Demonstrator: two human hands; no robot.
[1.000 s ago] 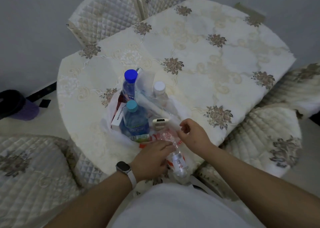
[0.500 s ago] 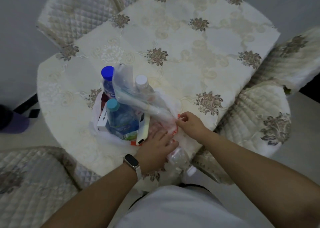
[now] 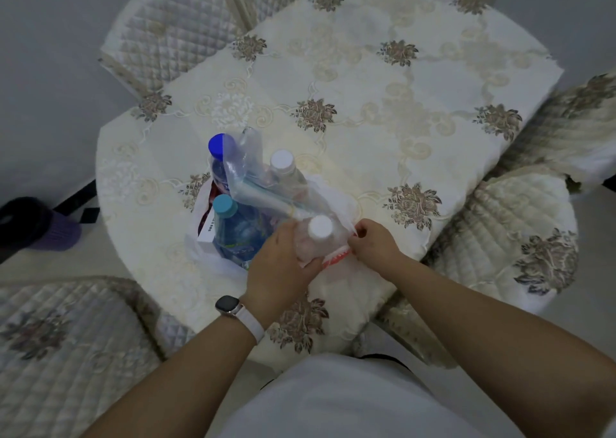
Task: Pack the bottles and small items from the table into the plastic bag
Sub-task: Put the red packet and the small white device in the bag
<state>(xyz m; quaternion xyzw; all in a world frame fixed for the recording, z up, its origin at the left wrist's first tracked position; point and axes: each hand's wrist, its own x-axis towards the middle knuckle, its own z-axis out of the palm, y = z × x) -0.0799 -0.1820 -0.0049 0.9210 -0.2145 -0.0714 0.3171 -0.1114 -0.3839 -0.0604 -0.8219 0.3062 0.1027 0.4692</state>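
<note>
A clear plastic bag stands open on the near left part of the table. Inside it are a dark-blue-capped bottle, a teal-capped blue bottle, a white-capped clear bottle and a white box. My left hand grips a white-capped clear bottle upright at the bag's near edge. My right hand pinches the bag's rim right beside that bottle, where a red strip shows.
Quilted chairs surround the table: one at the far left, one at the near left, two on the right. A dark purple object lies on the floor at the left.
My left hand has brought the white-capped bottle from lying low near the table's edge to upright at the bag's mouth. My right hand keeps hold of the bag's rim.
</note>
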